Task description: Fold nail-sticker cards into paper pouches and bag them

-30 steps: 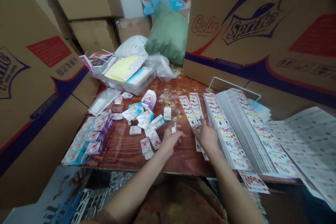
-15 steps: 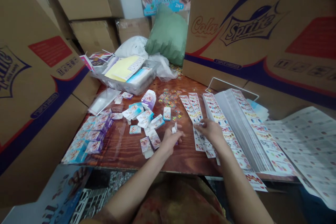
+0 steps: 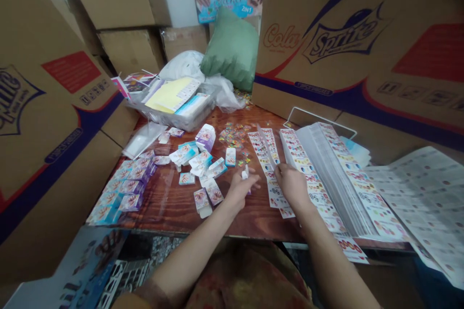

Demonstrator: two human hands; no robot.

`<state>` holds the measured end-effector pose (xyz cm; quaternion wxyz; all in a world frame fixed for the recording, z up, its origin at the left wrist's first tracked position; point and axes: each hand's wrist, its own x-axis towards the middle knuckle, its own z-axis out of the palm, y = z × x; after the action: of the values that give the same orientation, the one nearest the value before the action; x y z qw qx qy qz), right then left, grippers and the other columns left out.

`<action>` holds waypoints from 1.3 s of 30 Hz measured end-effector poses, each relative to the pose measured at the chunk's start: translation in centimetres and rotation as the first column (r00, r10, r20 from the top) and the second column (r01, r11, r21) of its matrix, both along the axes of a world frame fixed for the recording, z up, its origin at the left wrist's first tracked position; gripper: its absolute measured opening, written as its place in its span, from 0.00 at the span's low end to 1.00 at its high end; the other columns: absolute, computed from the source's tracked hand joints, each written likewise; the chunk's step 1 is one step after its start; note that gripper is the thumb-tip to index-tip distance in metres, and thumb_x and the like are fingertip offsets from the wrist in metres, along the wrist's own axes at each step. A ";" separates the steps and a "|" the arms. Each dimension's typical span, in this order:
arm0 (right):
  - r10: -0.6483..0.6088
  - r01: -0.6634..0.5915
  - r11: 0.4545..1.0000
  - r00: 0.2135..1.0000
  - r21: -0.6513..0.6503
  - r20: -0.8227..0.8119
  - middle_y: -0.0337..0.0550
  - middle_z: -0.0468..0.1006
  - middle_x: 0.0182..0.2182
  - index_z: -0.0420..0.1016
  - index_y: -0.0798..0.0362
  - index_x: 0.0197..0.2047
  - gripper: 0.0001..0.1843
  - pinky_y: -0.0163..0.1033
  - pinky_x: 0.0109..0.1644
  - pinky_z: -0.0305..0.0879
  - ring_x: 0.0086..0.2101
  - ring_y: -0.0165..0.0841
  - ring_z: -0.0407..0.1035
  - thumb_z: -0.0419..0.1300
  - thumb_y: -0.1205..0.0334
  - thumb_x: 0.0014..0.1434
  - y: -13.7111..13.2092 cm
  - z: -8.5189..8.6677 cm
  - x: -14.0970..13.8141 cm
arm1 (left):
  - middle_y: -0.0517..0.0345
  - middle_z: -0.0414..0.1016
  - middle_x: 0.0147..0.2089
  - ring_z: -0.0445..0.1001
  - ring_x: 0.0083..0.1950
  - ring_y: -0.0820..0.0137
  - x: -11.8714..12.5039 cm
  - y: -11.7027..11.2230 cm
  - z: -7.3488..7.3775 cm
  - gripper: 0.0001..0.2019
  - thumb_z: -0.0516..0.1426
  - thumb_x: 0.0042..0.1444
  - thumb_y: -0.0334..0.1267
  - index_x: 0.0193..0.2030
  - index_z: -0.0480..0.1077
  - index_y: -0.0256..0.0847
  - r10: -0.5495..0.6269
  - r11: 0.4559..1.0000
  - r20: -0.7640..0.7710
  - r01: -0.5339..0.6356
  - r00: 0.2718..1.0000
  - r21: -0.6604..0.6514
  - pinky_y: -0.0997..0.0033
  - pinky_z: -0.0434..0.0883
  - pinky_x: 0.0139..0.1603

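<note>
My left hand is closed around a small carton; only its white flap and a bit of purple show past the fingers. To the right, my right hand pinches a sticker strip, which is lifted and turned nearly edge-on. Beneath it, other printed sticker strips lie side by side on the table. Small white and blue boxes, some with their flaps open, lie loose left of my left hand. Beyond the hands is a scatter of tiny colourful pieces.
Long stacks of sticker sheets stand on the right of the wooden table. Rows of small boxes line the left edge. Behind are a plastic tray of papers and a green bag. Large cartons flank the table.
My right hand has lifted a sticker strip off the others and tilted it on edge. My left hand has shifted slightly right with the carton.
</note>
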<state>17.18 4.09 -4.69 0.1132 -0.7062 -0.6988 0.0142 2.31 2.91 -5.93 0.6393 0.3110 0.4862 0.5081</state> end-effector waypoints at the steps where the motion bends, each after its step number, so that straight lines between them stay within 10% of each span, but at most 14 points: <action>1: 0.026 -0.026 1.000 1.000 0.014 0.008 0.54 0.79 0.34 0.74 0.58 0.36 0.15 0.36 0.32 0.57 0.33 0.37 0.73 0.47 0.66 0.65 -0.7 0.0 -0.6 | 0.62 0.72 0.24 0.71 0.22 0.74 0.3 0.5 0.1 0.17 0.65 0.38 0.37 0.34 0.67 0.38 0.019 1.000 0.012 -0.019 1.000 0.007 0.76 0.65 0.26; 9: 0.361 -0.338 0.909 0.931 0.244 -0.053 0.45 0.76 0.28 0.73 0.54 0.34 0.13 0.35 0.31 0.62 0.30 0.33 0.72 0.49 0.65 0.66 -5.6 0.7 -4.3 | 0.61 0.76 0.30 0.73 0.30 0.72 1.0 2.1 1.5 0.20 0.65 0.30 0.26 0.35 0.69 0.38 0.179 0.980 0.064 -0.184 0.982 0.082 0.73 0.69 0.35; 15: 0.494 -0.267 0.794 0.807 0.547 -0.322 0.49 0.75 0.50 0.72 0.49 0.50 0.13 0.50 0.57 0.61 0.52 0.41 0.66 0.54 0.59 0.64 -3.9 3.9 -1.7 | 0.60 0.77 0.32 0.73 0.32 0.71 -1.0 -0.7 3.7 0.17 0.65 0.35 0.27 0.36 0.72 0.38 0.038 0.982 -0.046 -0.028 0.998 0.188 0.72 0.69 0.39; 19: 0.542 -0.370 0.833 0.697 0.412 -0.470 0.46 0.78 0.44 0.75 0.49 0.47 0.13 0.47 0.53 0.64 0.47 0.40 0.69 0.57 0.55 0.62 -3.3 4.8 -1.0 | 0.59 0.76 0.34 0.72 0.35 0.70 -2.1 -2.3 4.9 0.16 0.65 0.39 0.31 0.38 0.72 0.38 -0.087 0.961 -0.142 0.120 0.986 0.250 0.71 0.69 0.40; 28: 0.217 -0.254 0.958 0.348 0.131 -0.912 0.39 0.75 0.23 0.72 0.53 0.30 0.18 0.34 0.28 0.64 0.24 0.30 0.68 0.58 0.46 0.57 -4.3 3.9 -1.8 | 0.65 0.64 0.27 0.62 0.28 0.75 -4.0 -4.0 6.4 0.11 0.64 0.41 0.31 0.29 0.65 0.40 0.016 0.916 -0.424 0.156 0.906 0.369 0.77 0.60 0.31; 34: 0.298 -0.119 0.946 0.690 0.302 -0.660 0.46 0.82 0.36 0.77 0.52 0.41 0.15 0.40 0.40 0.70 0.34 0.37 0.75 0.54 0.52 0.61 -5.4 2.8 -2.2 | 0.67 0.61 0.24 0.59 0.26 0.77 -4.5 -4.3 5.9 0.08 0.62 0.45 0.34 0.28 0.64 0.40 -0.059 0.922 -0.336 0.180 0.940 0.344 0.78 0.59 0.29; 39: 0.451 -0.343 0.892 0.655 0.294 -0.606 0.47 0.80 0.44 0.75 0.52 0.50 0.17 0.41 0.47 0.70 0.42 0.38 0.76 0.55 0.54 0.61 -7.1 2.8 -3.3 | 0.64 0.64 0.27 0.62 0.29 0.75 -4.8 -4.3 6.2 0.07 0.61 0.46 0.36 0.29 0.65 0.39 -0.035 0.915 -0.309 0.155 0.950 0.372 0.77 0.61 0.32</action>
<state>13.88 -3.00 -1.93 0.4001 -0.4734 -0.7493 0.2332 -2.45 -1.39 0.28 0.5082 0.5285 0.4490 0.5107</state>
